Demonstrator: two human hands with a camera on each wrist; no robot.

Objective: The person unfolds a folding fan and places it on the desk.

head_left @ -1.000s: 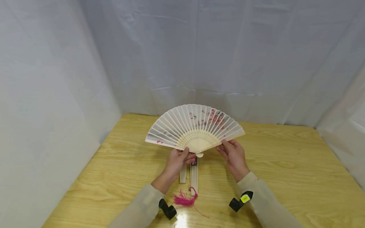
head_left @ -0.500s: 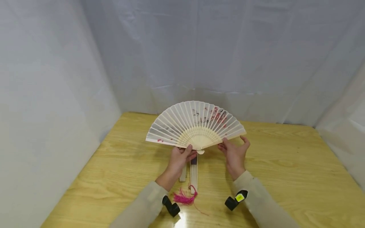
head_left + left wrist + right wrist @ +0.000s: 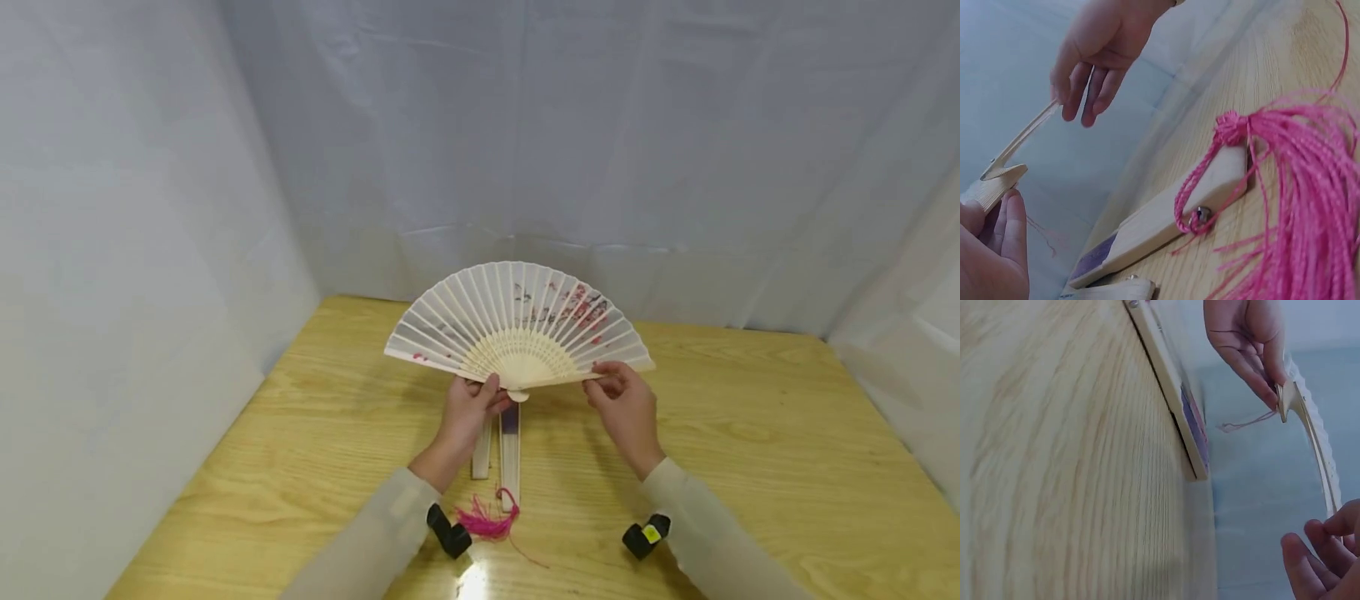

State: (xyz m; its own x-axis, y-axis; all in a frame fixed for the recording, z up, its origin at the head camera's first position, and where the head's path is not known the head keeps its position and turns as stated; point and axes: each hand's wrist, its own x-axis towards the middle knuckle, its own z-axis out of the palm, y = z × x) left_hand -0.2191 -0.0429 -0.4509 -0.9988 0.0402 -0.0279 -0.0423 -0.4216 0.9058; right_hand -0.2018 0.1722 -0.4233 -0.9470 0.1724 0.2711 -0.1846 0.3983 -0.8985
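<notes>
A folding fan (image 3: 480, 308), spread wide with white leaf, red and dark blossoms and pale ribs, is held above the table. My left hand (image 3: 459, 425) pinches its left outer rib close to the pivot, thumb on the near side. On the opposite outer rib my right hand (image 3: 626, 412) pinches with thumb and fingers, partway out from the pivot. The right wrist view has the fan edge-on, with a thin cord (image 3: 1250, 422) dangling near the left fingers. Below lie a folded fan (image 3: 510, 467) with a purple band, and another pale folded fan (image 3: 481, 457), partly hidden by the left hand.
A pink tassel (image 3: 1297, 162) is looped to the near end of the banded folded fan and spreads over the wooden table (image 3: 750, 433). Pale sheeting (image 3: 480, 125) rises behind the table and along both sides.
The fan has risen slightly, its left edge tilting up. The right hand loosened its fingers half a second ago, then moved a little outward and pinches the rib again. Folded fans stay put.
</notes>
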